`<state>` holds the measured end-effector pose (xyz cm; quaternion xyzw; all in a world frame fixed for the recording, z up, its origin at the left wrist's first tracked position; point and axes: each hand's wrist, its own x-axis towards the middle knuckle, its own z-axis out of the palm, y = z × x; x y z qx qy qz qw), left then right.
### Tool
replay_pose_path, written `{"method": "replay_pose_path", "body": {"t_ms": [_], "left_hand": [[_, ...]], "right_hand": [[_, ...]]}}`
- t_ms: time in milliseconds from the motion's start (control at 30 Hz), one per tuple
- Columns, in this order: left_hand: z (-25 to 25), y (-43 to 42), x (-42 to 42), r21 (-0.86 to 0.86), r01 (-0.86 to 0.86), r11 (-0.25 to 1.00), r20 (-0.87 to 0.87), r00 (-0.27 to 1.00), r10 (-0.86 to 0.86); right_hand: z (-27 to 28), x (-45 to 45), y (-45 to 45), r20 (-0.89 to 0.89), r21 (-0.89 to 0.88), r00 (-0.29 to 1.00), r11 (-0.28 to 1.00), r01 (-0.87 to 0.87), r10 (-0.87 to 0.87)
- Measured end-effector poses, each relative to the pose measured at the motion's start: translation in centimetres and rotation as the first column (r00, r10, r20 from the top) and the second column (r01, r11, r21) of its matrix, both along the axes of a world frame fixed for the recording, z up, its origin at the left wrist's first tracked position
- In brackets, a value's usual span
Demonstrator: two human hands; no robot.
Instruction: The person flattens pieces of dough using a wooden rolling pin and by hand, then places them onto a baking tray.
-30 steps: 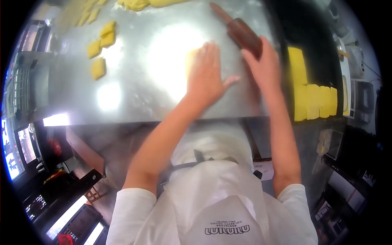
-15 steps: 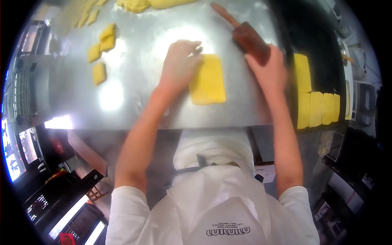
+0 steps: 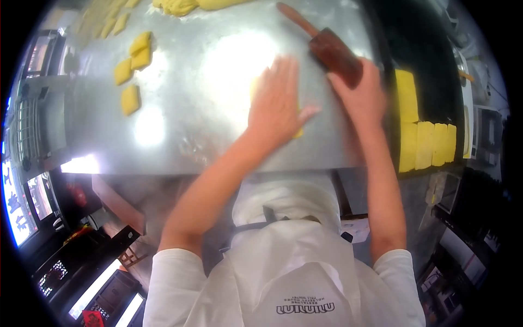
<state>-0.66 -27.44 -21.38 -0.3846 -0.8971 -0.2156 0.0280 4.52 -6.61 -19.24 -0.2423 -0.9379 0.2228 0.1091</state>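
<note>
My left hand [image 3: 275, 101] lies flat over a yellow rolled-out dough sheet [image 3: 254, 89], palm down, with its fingers stretched and the thumb spread to the right. The hand covers most of that sheet; only slivers show at its edges. A dark reddish-brown rolling pin [image 3: 333, 53] is in my right hand [image 3: 364, 95], which wraps around the near end of its barrel. The pin slants toward the far left, with one handle pointing away from me. Both hands are over the shiny metal worktop [image 3: 190, 125].
Several small dough pieces [image 3: 130, 100] sit on the left of the worktop. A larger dough mass [image 3: 177, 5] lies at the far edge. On a dark surface at the right, several flattened dough sheets [image 3: 407, 147] are lined up, with another sheet [image 3: 406, 95] beyond them.
My left hand has moved right from the dough sheet's left edge and now lies flat across it, fingers straightened. My right hand keeps the rolling pin in nearly the same spot.
</note>
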Motion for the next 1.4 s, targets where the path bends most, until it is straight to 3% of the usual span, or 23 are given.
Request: {"method": "replay_pose_path", "body": {"t_ms": [133,233,333,400,467,533,567,600,667,700,833,933,967,1000,1067,1133,1167,1200,1233,1267,1400], "left_hand": [[-0.4,0.4,0.2,0.001,-0.051,0.999,0.020,0.998,0.051],[0.2,-0.1,0.0,0.015,-0.015,1.000,0.025,1.000,0.014],[1.1,-1.8,-0.8,0.486,-0.255,0.836,0.390,0.919,0.054],[3.4,-5.6,-2.1,0.517,-0.321,0.794,0.163,0.947,0.277],[5.3,-8.2,-3.1,0.595,-0.499,0.630,0.342,0.866,0.363],[1.7,-10.6,-4.6,0.168,-0.299,0.939,0.004,0.953,0.303],[0.4,-11.1,-4.8,-0.102,-0.213,0.972,-0.139,0.970,0.198],[1.0,-10.6,-4.7,-0.102,-0.229,0.968,-0.084,0.972,0.221],[3.4,-8.5,-4.6,-0.099,-0.262,0.960,0.021,0.964,0.265],[4.1,-8.1,-4.6,0.014,-0.297,0.955,0.045,0.954,0.296],[1.0,-10.3,-4.2,0.032,-0.242,0.970,0.061,0.969,0.240],[2.3,-10.1,-4.4,-0.039,-0.283,0.958,0.099,0.953,0.286],[3.4,-9.4,-5.5,0.103,-0.512,0.853,0.480,0.777,0.408],[4.6,-9.3,-6.2,0.238,-0.589,0.773,0.588,0.720,0.368],[4.5,-7.9,-7.5,0.467,-0.632,0.618,0.602,0.739,0.302],[4.4,-6.9,-7.1,0.241,-0.412,0.879,0.381,0.873,0.304],[3.2,-6.1,-7.1,0.230,-0.329,0.916,0.451,0.870,0.199],[2.4,-5.3,-6.8,0.222,-0.205,0.953,0.359,0.926,0.115],[2.2,-4.2,-6.6,0.094,-0.155,0.983,0.294,0.948,0.121],[2.1,-3.3,-6.5,-0.039,-0.102,0.994,0.227,0.968,0.109],[3.0,-2.4,-7.6,-0.191,0.017,0.981,0.365,0.929,0.055]], "right_hand": [[1.0,0.0,-0.4,0.094,-0.007,0.995,0.999,0.038,-0.038],[0.6,-0.2,0.0,0.037,-0.032,0.999,0.999,0.023,-0.022],[1.2,0.3,0.9,-0.021,-0.167,0.998,0.984,-0.060,0.058],[3.4,1.2,0.2,0.040,-0.168,0.987,0.975,-0.145,0.154],[4.8,2.2,-0.5,0.101,-0.132,0.919,0.920,-0.368,0.382],[4.7,1.9,-2.0,0.069,-0.216,0.790,0.782,-0.584,0.609],[4.2,1.1,-3.0,0.150,-0.209,0.789,0.799,-0.563,0.596],[3.6,0.1,-3.5,0.227,-0.195,0.783,0.815,-0.545,0.578],[2.8,-2.2,-3.0,0.129,-0.243,0.868,0.864,-0.441,0.480],[2.4,-2.3,-3.1,0.091,-0.284,0.901,0.878,-0.385,0.424],[3.6,0.0,-3.7,0.148,-0.282,0.830,0.827,-0.486,0.538],[3.6,-0.2,-3.4,0.147,-0.416,0.875,0.831,-0.370,0.462],[2.7,-0.9,-2.8,0.087,-0.480,0.908,0.816,-0.322,0.410],[2.4,-1.7,-2.3,0.071,-0.558,0.941,0.795,-0.237,0.331],[2.2,-2.2,-1.1,0.027,-0.630,0.991,0.773,-0.082,0.128],[1.7,-1.3,-0.7,-0.100,-0.464,0.995,0.885,-0.043,-0.004],[1.2,-0.8,-0.5,-0.136,-0.387,0.988,0.922,0.013,-0.071],[0.9,0.0,-0.7,-0.172,-0.314,0.975,0.946,0.080,-0.139],[2.0,0.6,-1.0,-0.120,-0.460,0.974,0.880,0.115,-0.190],[1.9,1.3,-1.0,-0.116,-0.474,0.976,0.874,0.107,-0.182],[1.9,3.1,-0.5,-0.094,-0.486,0.980,0.867,0.110,-0.177]]}}
